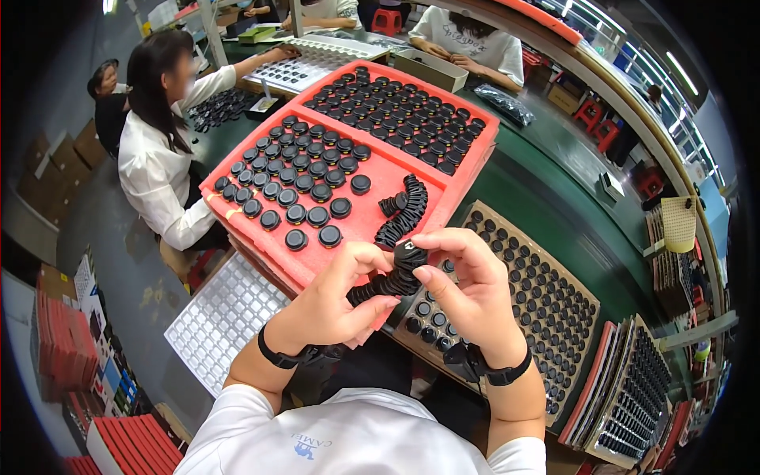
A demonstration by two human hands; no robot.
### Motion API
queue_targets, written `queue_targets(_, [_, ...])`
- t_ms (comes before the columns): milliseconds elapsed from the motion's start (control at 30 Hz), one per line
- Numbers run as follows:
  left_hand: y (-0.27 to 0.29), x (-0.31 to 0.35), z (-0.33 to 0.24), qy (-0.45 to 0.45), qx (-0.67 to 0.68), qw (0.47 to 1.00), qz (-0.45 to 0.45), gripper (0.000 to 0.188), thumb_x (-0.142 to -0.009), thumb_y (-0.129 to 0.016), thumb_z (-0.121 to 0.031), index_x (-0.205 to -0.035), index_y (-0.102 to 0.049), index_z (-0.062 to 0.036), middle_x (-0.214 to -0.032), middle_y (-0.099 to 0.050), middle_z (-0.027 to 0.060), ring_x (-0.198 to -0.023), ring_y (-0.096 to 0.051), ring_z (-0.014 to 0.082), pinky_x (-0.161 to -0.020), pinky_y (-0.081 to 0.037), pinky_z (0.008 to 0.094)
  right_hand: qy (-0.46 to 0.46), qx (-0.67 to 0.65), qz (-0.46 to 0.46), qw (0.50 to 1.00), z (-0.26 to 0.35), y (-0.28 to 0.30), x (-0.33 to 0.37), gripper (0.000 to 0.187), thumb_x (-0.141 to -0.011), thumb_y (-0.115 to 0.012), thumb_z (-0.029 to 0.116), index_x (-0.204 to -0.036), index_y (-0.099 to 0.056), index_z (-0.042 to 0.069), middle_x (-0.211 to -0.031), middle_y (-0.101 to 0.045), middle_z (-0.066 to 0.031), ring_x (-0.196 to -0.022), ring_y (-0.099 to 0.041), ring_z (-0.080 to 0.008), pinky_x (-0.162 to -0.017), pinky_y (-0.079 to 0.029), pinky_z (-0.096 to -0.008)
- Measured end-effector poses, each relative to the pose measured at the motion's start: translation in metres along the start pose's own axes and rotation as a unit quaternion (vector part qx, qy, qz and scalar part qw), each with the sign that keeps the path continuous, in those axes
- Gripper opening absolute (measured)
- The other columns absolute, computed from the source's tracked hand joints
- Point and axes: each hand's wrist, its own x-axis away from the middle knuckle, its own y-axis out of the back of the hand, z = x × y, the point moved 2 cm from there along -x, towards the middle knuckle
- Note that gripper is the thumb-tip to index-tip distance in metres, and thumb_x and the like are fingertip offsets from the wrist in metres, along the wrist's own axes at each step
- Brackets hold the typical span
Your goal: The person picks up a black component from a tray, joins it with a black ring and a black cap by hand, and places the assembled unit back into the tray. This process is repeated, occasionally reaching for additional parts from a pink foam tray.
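Note:
My left hand (336,293) is closed around a curved stack of thin black rings (380,286), held over the near edge of a red foam tray (360,207). At the stack's upper end is a black round piece (409,255) with a small light mark on top. The fingers and thumb of my right hand (473,289) pinch around this piece. Just beyond my hands, another curved row of black rings (408,212) lies in the tray. Black round caps (297,214) stand in rows in the tray's left part, and more fill its far compartment.
A brown tray of black round parts (546,297) lies to my right, with upright stacked trays (625,396) beyond. A white blister tray (226,321) sits at lower left. Co-workers sit at left (162,150) and across the green table (546,186). A black bag (505,103) lies at far right.

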Motion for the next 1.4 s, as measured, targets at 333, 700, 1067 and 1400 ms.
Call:
queue_targets(333, [0.0, -0.005, -0.01, 0.02, -0.094, 0.994, -0.053, 0.046, -0.073, -0.07, 0.003, -0.115, -0.048, 0.0002, -0.104, -0.056, 0.0109, -0.095, -0.058, 0.0199, -0.081, -0.048, 0.0326, -0.003, -0.063, -0.016, 0.998, -0.011, -0.005, 0.003, 0.03, -0.082, -0.057, -0.004, -0.112, -0.058, 0.001, -0.106, -0.063, -0.0099, -0.095, -0.061, -0.0177, -0.078, -0.049, -0.0282])
queue_targets(700, [0.009, -0.009, -0.015, -0.005, -0.172, 0.984, -0.037, 0.044, -0.07, -0.071, 0.003, -0.11, -0.054, 0.0017, -0.105, -0.058, 0.0126, -0.094, -0.057, 0.0221, -0.082, -0.046, 0.0316, 0.016, -0.059, -0.007, 0.998, -0.011, -0.004, 0.002, 0.03, -0.085, -0.058, -0.002, -0.114, -0.052, -0.001, -0.117, -0.056, -0.0153, -0.106, -0.056, -0.0219, -0.09, -0.045, -0.0322])
queue_targets(1067, [0.009, -0.015, -0.005, 0.002, 0.296, 0.935, -0.194, 0.055, -0.076, -0.064, 0.011, -0.121, -0.039, -0.0064, -0.107, -0.051, 0.0066, -0.101, -0.056, 0.02, -0.089, -0.045, 0.0334, -0.089, -0.141, -0.016, 0.986, -0.018, -0.028, 0.018, 0.046, -0.081, -0.065, 0.001, -0.123, -0.045, 0.0, -0.123, -0.051, -0.0117, -0.11, -0.053, -0.0187, -0.09, -0.044, -0.0303])
queue_targets(1400, [-0.031, -0.008, -0.018, -0.037, 0.164, 0.973, -0.155, 0.052, -0.07, -0.071, 0.01, -0.11, -0.041, -0.0057, -0.1, -0.049, 0.0098, -0.09, -0.054, 0.0199, -0.084, -0.046, 0.0323, -0.086, -0.248, -0.103, 0.96, -0.022, -0.028, 0.061, 0.037, -0.079, -0.061, -0.01, -0.113, -0.048, -0.003, -0.113, -0.052, -0.0118, -0.105, -0.054, -0.0179, -0.09, -0.045, -0.0299])
